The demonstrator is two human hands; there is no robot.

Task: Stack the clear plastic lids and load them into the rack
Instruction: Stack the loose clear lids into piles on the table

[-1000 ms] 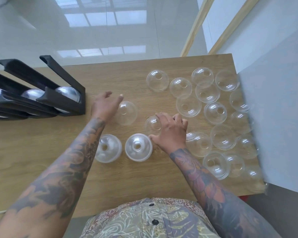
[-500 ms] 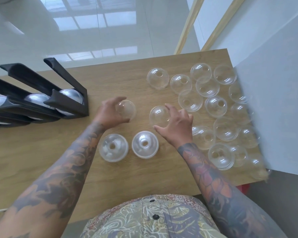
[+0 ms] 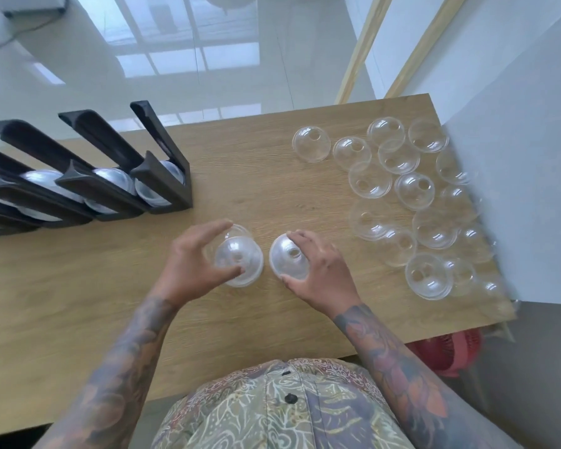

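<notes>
Both hands (image 3: 188, 267) (image 3: 318, 273) now clasp glossy dome lids (image 3: 238, 259) (image 3: 287, 259).

Bright, even daylight fills the scene. Window glare shines on the glossy floor (image 3: 188, 59) at twelve o'clock. Shadows on the wooden table (image 3: 272, 176) are faint. Wide-angle distortion bends the edges; the clear lids (image 3: 467, 241) at three o'clock smear with blur.

A wooden table (image 3: 272, 176) stands on glossy white floor (image 3: 175, 59) reflecting window light.
</notes>
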